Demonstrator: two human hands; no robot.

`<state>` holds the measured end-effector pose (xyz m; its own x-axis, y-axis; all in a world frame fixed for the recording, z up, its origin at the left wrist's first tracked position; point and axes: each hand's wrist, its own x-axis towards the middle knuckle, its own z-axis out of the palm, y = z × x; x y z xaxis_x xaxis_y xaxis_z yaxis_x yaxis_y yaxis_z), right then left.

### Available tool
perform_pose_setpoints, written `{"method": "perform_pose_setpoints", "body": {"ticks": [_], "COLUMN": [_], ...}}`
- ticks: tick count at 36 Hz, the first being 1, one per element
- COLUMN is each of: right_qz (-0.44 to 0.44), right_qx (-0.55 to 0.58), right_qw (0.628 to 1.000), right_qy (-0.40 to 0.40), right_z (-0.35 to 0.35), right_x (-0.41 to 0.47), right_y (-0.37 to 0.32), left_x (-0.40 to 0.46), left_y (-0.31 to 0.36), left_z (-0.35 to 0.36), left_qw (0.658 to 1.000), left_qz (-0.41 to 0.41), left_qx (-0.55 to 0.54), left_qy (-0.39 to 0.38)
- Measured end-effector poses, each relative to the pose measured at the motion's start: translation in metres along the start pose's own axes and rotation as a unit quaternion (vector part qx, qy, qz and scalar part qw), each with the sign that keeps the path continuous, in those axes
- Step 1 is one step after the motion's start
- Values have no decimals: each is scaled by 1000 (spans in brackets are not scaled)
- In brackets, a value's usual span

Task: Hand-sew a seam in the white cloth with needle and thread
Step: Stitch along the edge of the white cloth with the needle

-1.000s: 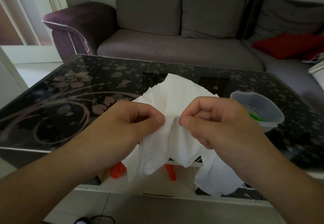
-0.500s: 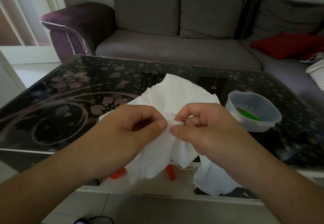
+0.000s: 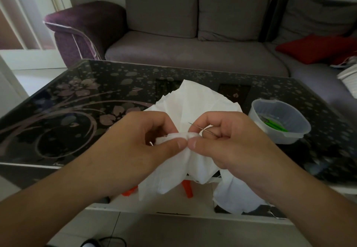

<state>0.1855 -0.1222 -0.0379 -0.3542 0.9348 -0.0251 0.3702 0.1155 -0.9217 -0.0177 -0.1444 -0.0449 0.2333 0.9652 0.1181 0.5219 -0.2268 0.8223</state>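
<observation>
The left hand (image 3: 141,140) pinches a rolled fold of the white cloth (image 3: 195,107) between thumb and curled fingers, and the right hand (image 3: 229,140) meets it thumb to thumb, its fingers curled round the same fold and holding the needle (image 3: 201,128) against it. The needle is a thin, stiff steel sliver, its point slanting up toward ten o'clock out of the fold, its other end hidden among the right fingers. I cannot make out the thread near the needle. The cloth is held up in the air over the near edge of the counter (image 3: 77,111), its loose parts fanning up toward twelve o'clock and hanging limp toward six. It looks light, thin and floppy, creasing easily, so I'd judge it needs holding right beside the stitch line, taut between the two thumbs, or it will bunch; the needle is slick and small, best gripped near its back end. The counter is glossy dark glass printed with pale flowers and swirls. At three o'clock from the hands stands a round, cloudy plastic tub (image 3: 280,123) with something green inside. Beyond, at twelve o'clock, a grey sofa (image 3: 193,57) with soft cushions, and a red cushion (image 3: 316,48) at two o'clock.
</observation>
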Motion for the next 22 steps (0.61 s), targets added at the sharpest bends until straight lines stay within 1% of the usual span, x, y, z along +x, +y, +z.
{"method": "perform_pose_setpoints", "body": {"ticks": [11,22], "right_qz": [12,5], "right_qx": [-4,-13], "right_qw": [1000,1000], "right_qy": [6,15], "right_z": [-2,-1], "right_x": [0,0], "right_y": [2,4], "left_x": [0,0], "left_y": [0,-1], "left_z": [0,1], "left_qw": [1000,1000], "left_qz": [-8,-14], "left_qx": [-24,4], "left_qy": [-7,-20]}}
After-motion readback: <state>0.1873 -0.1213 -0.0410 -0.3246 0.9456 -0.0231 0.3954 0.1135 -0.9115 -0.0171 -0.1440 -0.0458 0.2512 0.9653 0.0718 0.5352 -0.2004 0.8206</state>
